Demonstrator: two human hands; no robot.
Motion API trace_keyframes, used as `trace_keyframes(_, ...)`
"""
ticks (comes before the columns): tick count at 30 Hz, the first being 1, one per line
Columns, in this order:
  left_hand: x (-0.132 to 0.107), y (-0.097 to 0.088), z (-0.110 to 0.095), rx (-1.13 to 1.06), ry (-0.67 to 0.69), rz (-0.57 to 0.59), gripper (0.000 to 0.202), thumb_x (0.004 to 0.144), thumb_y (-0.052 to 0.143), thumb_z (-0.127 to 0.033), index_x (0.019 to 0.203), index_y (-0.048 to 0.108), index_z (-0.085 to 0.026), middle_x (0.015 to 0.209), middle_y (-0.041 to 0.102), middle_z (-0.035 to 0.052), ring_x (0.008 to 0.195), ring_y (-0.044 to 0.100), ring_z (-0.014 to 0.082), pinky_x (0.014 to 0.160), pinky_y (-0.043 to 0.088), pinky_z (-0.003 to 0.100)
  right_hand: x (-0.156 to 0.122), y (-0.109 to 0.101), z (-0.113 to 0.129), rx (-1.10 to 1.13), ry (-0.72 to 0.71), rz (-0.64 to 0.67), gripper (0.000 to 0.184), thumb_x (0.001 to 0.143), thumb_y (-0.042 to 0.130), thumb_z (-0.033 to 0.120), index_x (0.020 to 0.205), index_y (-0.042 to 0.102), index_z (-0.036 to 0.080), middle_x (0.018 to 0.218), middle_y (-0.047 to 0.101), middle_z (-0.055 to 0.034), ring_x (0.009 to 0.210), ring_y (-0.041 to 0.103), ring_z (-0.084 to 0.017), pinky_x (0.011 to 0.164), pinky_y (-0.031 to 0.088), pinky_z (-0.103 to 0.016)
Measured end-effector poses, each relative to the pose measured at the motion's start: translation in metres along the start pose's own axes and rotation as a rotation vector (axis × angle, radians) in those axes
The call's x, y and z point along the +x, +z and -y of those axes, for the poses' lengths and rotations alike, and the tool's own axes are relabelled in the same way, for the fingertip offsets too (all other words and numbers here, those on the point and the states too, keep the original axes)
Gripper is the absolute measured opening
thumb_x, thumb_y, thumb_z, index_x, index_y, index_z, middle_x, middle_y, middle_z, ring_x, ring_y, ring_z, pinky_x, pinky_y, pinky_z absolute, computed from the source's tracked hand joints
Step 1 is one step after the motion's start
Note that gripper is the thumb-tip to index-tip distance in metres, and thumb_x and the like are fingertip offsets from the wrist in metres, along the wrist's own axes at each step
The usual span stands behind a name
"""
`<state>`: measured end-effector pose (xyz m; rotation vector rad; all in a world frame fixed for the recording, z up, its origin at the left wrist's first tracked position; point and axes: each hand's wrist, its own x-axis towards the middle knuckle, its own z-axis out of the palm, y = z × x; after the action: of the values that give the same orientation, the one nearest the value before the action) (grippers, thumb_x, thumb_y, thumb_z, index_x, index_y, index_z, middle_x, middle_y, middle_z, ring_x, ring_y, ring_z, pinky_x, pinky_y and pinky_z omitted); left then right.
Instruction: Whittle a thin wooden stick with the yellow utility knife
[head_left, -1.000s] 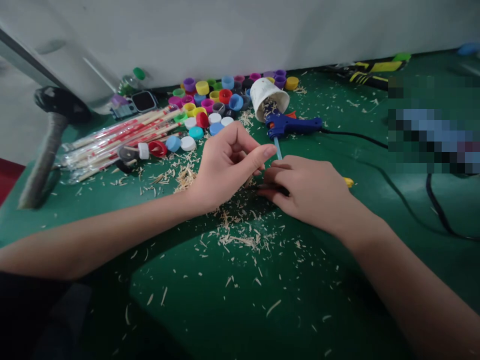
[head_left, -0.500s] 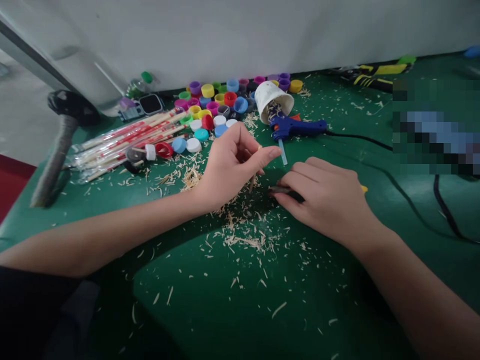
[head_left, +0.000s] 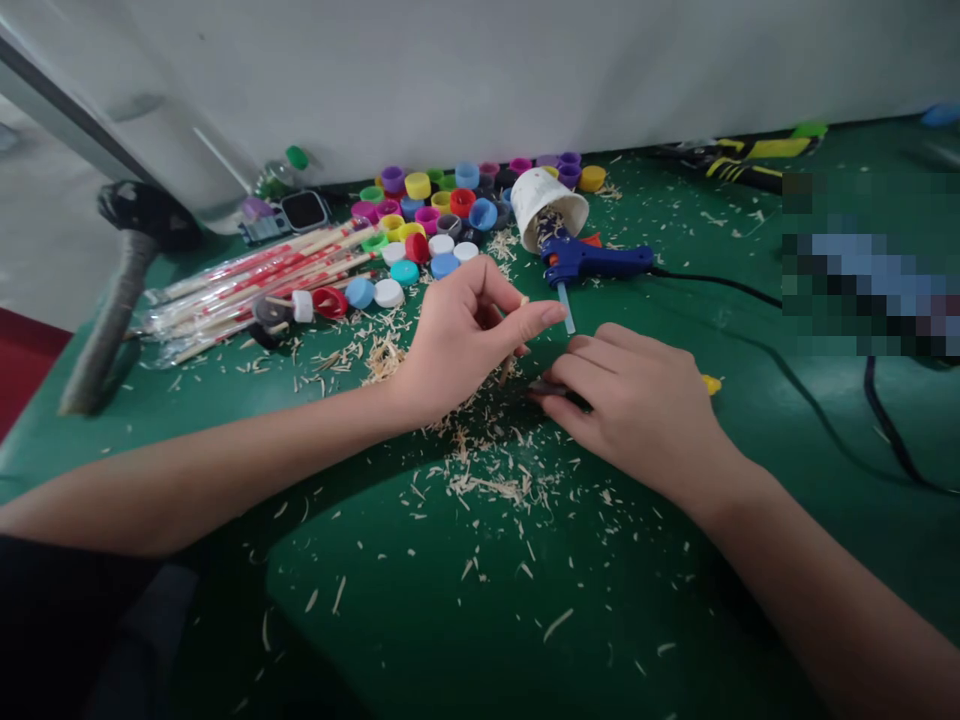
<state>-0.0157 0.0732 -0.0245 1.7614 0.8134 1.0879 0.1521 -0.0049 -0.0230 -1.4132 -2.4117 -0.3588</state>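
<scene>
My left hand [head_left: 465, 345] is closed in a pinch around a thin wooden stick [head_left: 506, 371], whose lower end points down at the table. Just right of it, my right hand [head_left: 645, 405] is closed on a knife; its grey blade end [head_left: 546, 387] pokes out past thumb and forefinger toward the stick, and a yellow end [head_left: 712, 385] shows behind the hand. Most of the knife is hidden by the fingers. Pale wood shavings [head_left: 491, 487] lie scattered beneath and around both hands.
Beyond the hands are many coloured bottle caps [head_left: 463, 203], a blue glue gun [head_left: 600, 260] with its nose in a white cup [head_left: 551, 200], and a cable. Wrapped sticks [head_left: 262, 285] and a hammer [head_left: 120, 300] lie left; yellow-black pliers [head_left: 750, 160] lie back right.
My right hand has shifted slightly left, bringing the knife's blade end nearer the stick, and more of the yellow end shows. My left hand has hardly moved.
</scene>
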Motion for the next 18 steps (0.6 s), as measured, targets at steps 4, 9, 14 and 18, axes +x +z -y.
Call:
trace_keyframes(4, 0.0, 0.0, -0.002, 0.005, -0.004, 0.023, 0.028, 0.08, 0.069, -0.037, 0.071, 0.05, -0.019, 0.059, 0.057, -0.0045, 0.051, 0.061, 0.0061, 0.041, 0.045, 0.016, 0.007, -0.001, -0.004, 0.1, 0.045, 0.127, 0.016, 0.087, 0.057, 0.03, 0.074, 0.059, 0.02, 0.076, 0.064, 0.0004, 0.072, 0.052, -0.016, 0.055, 0.029, -0.029)
trace_keyframes(9, -0.003, 0.001, -0.006, 0.006, 0.026, 0.045, 0.025, 0.081, 0.069, -0.034, 0.07, 0.054, -0.019, 0.06, 0.06, -0.0025, 0.052, 0.059, 0.0069, 0.046, 0.049, 0.02, 0.014, 0.001, -0.008, 0.124, 0.069, 0.218, 0.014, 0.086, 0.058, 0.034, 0.082, 0.064, 0.021, 0.083, 0.066, -0.0008, 0.077, 0.057, -0.018, 0.052, 0.026, -0.029)
trace_keyframes(14, -0.003, 0.002, -0.005, -0.054, -0.006, 0.034, 0.021, 0.081, 0.069, -0.032, 0.071, 0.055, -0.019, 0.063, 0.062, -0.0015, 0.054, 0.061, 0.007, 0.048, 0.052, 0.019, 0.008, 0.001, -0.005, 0.092, 0.041, 0.173, 0.018, 0.088, 0.056, 0.035, 0.08, 0.062, 0.02, 0.08, 0.064, -0.0004, 0.076, 0.054, -0.017, 0.053, 0.026, -0.03)
trace_keyframes(18, -0.002, 0.001, -0.004, -0.094, -0.064, 0.035, 0.02, 0.083, 0.066, -0.031, 0.072, 0.055, -0.019, 0.065, 0.065, -0.0013, 0.054, 0.061, 0.0065, 0.049, 0.053, 0.018, 0.001, -0.001, -0.004, 0.083, 0.029, 0.091, 0.019, 0.09, 0.053, 0.032, 0.077, 0.059, 0.019, 0.074, 0.061, 0.0002, 0.073, 0.052, -0.016, 0.056, 0.029, -0.03)
